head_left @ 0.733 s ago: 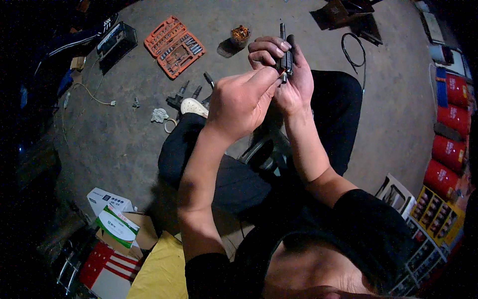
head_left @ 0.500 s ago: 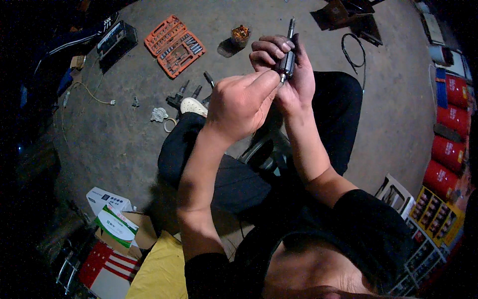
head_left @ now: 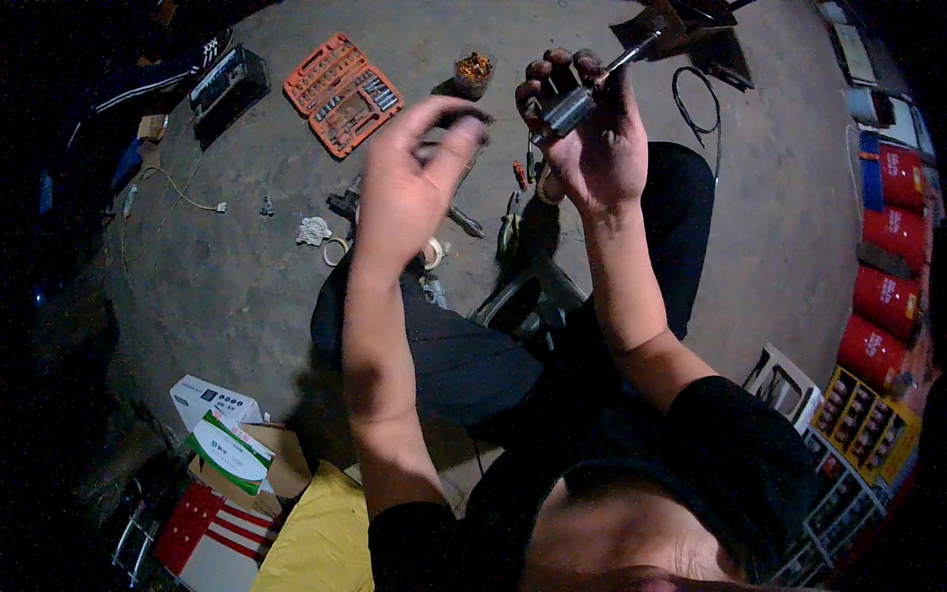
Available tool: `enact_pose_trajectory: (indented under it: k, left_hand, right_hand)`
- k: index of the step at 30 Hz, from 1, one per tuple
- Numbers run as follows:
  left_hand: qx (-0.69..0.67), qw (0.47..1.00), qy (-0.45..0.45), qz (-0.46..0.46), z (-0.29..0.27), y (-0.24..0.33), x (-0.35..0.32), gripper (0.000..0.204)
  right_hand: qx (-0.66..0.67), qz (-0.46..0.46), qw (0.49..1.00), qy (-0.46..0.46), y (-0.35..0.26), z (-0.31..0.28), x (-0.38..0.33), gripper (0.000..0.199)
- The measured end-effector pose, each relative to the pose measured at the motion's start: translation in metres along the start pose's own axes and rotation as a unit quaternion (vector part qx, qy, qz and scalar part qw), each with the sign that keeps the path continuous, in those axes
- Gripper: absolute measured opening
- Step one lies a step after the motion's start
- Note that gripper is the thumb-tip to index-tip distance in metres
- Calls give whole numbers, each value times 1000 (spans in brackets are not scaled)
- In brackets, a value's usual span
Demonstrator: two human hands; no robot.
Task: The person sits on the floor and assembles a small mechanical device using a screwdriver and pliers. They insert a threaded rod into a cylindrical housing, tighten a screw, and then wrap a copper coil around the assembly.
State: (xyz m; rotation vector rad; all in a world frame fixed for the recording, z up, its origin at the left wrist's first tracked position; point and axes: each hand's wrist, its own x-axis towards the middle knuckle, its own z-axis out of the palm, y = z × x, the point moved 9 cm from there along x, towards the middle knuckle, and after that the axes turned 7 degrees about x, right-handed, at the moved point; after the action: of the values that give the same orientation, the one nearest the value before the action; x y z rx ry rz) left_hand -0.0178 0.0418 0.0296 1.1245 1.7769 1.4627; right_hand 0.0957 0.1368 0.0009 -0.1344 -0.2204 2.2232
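A grey cylindrical rotor (head_left: 568, 112) rests in the right hand (head_left: 598, 158), grip curled around it, slim shaft pointing far and right along its slanting axis; the blurred left hand (head_left: 409, 168) has its grip parted.

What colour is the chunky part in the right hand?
The chunky part is dark grey, seen best in the head view.
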Motion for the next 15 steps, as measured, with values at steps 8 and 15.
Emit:
enact_pose_trajectory:
  k: [8,15]
  left_hand:
    - [-236,956,130,-120,-79,-52,10,31]
    - [-392,859,277,-176,-128,-111,-5,25]
  right_hand:
    - [108,-19,994,-9,-21,-20,6,32]
    - [93,-20,995,-7,-12,-6,-8,34]
